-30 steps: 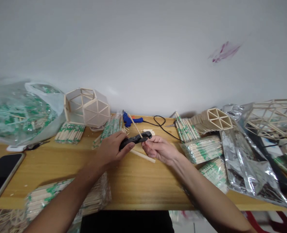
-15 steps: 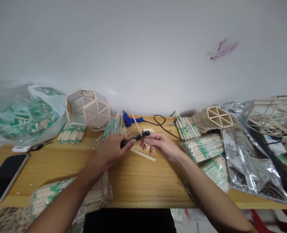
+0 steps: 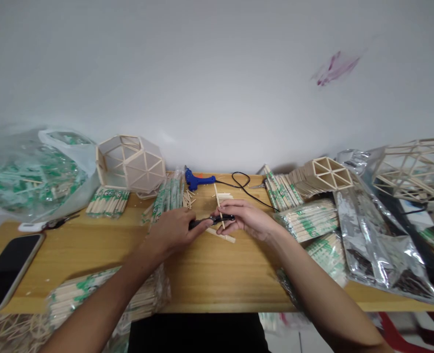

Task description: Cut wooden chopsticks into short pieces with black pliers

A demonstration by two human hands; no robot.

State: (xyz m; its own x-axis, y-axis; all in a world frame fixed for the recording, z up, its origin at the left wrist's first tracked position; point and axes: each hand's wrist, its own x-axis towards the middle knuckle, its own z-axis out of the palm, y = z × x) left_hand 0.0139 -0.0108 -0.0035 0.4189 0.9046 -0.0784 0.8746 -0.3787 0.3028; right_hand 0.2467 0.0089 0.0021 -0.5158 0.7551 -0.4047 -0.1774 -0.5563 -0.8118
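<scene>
Black hand tool [image 3: 229, 217] – held roughly level; thin pale wood stick [image 3: 217, 195] – held whole, crossing it, far end slightly left.

It's a craft corner, home or small workshop too close to call! Wooden table [image 3: 220, 284] up against a plain wall [image 3: 202, 88], blue glue gun [image 3: 198, 181] on the far side, wrapped stick packs [image 3: 307, 220] over right, a lattice frame [image 3: 143, 166] far left, a phone [image 3: 11, 272] near left!

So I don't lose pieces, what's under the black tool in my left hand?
A pale wooden strip lies on the table below the black tool, its right end showing. Your left hand covers the other end; anything else there is hidden.
</scene>
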